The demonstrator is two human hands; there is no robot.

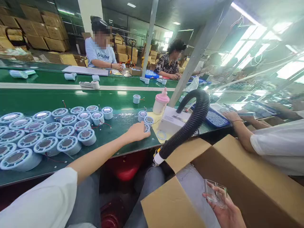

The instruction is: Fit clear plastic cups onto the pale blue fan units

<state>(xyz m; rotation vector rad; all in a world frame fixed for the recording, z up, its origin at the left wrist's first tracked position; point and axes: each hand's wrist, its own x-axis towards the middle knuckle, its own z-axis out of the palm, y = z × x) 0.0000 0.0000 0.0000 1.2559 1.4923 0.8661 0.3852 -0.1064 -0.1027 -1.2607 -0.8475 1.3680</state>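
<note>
My left hand is at the bench edge with its fingers curled against a round light-blue part that has a ring of slots on top. Two similar parts, a nearer one and a farther one, stand just beyond the fingers. Low on the right, my right hand grips a clear plastic piece with thin walls. It is above an open cardboard box lined with a whitish plastic sheet.
Several light-blue round parts with thin wires crowd the green bench at left. A black flexible hose arches beside a white box and pink-lidded cup. Co-workers sit opposite; another person's arm reaches in from the right.
</note>
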